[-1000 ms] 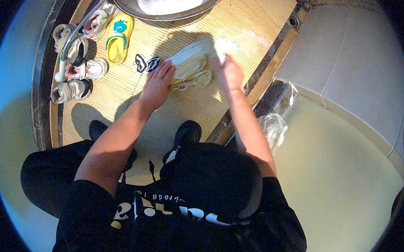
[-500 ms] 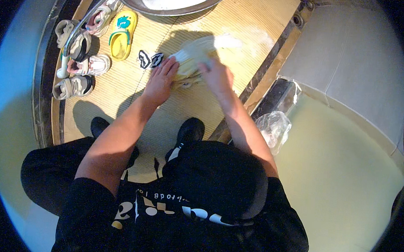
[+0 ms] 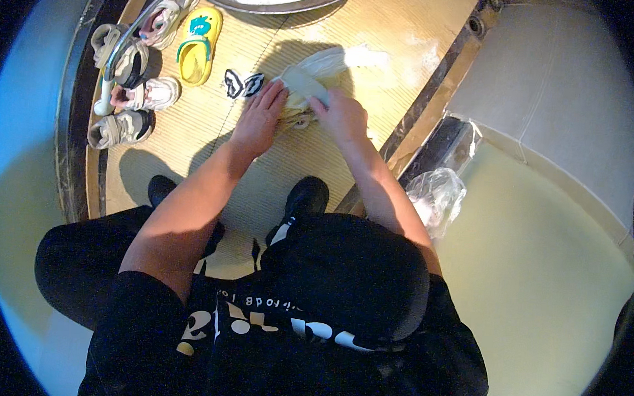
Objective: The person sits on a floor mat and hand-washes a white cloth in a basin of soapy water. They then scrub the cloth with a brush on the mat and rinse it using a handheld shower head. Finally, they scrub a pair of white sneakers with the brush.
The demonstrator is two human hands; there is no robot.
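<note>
A wet, pale yellow-white cloth point(image 3: 331, 61) lies bunched and creased on the ribbed floor in front of me. My left hand point(image 3: 258, 119) presses down on its left edge with fingers stretched out flat. Closed around one end of a pale, flat, bar-shaped thing is my right hand point(image 3: 344, 117); the pale bar point(image 3: 305, 84) lies across the cloth toward my left fingertips. Whether it is a brush or a soap bar I cannot tell, since its underside is hidden. White suds point(image 3: 367, 57) spread beyond the cloth's far right side.
A dark round basin point(image 3: 270, 5) of foamy water stands at the far side. To the left are a yellow clog point(image 3: 198, 45), several sneakers point(image 3: 147, 92) and two small black-and-white looped pieces point(image 3: 242, 84). A clear plastic bag point(image 3: 435, 197) sits right, beside a dark ledge point(image 3: 445, 144).
My right hand has shifted slightly across the cloth, and the pale bar, blurred before, now shows clearly. My left hand stays on the cloth's edge. The whole view has shifted a little.
</note>
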